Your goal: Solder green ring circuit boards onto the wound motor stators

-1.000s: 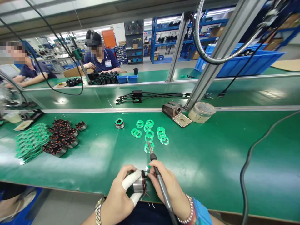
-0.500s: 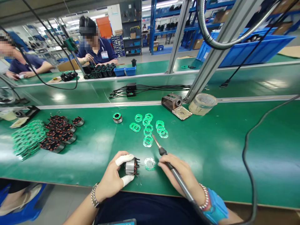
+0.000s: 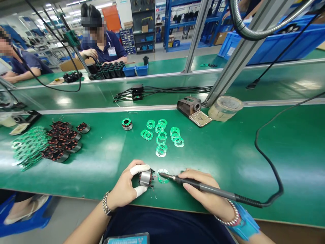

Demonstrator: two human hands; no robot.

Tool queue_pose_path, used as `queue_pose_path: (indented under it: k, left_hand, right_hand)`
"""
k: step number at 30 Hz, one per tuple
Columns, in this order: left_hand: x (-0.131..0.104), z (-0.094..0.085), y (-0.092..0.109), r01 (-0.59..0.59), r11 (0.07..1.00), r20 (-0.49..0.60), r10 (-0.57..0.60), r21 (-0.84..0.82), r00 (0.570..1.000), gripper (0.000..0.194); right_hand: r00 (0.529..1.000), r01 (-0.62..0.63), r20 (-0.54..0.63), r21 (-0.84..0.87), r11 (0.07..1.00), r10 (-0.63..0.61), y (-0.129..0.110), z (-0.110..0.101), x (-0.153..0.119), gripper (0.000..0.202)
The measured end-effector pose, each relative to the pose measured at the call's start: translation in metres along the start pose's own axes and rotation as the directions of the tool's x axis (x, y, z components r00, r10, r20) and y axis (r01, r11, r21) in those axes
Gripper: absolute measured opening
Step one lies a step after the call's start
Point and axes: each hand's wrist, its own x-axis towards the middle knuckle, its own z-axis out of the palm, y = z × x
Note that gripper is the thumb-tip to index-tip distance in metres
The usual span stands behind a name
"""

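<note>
My left hand (image 3: 129, 184), with white covers on thumb and forefinger, grips a motor stator (image 3: 145, 178) lying on its side, its wire ends facing right. My right hand (image 3: 200, 189) is closed round a soldering iron (image 3: 210, 188), whose tip points left. That tip is over a single green ring-shaped circuit board (image 3: 163, 180) on the bench, just right of the stator; whether it touches I cannot tell. Farther back lie several loose ring boards (image 3: 161, 138). Behind them to the left stands a stator topped with a green board (image 3: 127, 124).
Several stators (image 3: 62, 140) and a pile of green boards (image 3: 29, 145) occupy the left bench. A soldering iron stand (image 3: 190, 105) and round tub (image 3: 224, 108) sit at the back. The iron's cable (image 3: 266, 156) loops along the right. Across the bench, a co-worker (image 3: 104, 42) handles black parts.
My right hand has swung the soldering iron's tip down and toward me, from the loose boards onto the single board. The stator in my left hand has shifted slightly right.
</note>
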Motion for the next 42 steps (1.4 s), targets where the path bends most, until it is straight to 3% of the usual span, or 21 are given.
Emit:
queue_pose_path:
  k: [7,27,32,42]
  left_hand:
    - [0.0021,-0.0002,-0.0007,-0.041,0.998,0.015,0.042,-0.037,0.999,0.043]
    - [0.0018,0.0003,0.0009,-0.053,0.998,0.014,0.054,-0.046,0.998,0.045]
    - [0.0019,0.0003,0.0003,-0.074,0.996,0.013,0.075,-0.052,0.997,0.047]
    - [0.0025,0.0003,0.0002,-0.072,0.997,0.012,0.073,-0.037,0.997,0.046]
  right_hand:
    - [0.999,0.014,0.051,0.045,0.999,-0.016,-0.0011,0.0012,0.0025,0.013]
    - [0.997,0.060,0.055,0.046,0.997,-0.063,-0.0016,0.0012,0.0022,0.013]
    - [0.993,0.110,0.039,0.043,0.993,-0.112,-0.0002,0.0025,0.0022,0.014]
    - [0.996,0.088,-0.002,0.043,0.995,-0.088,0.0037,-0.0013,-0.0002,0.013]
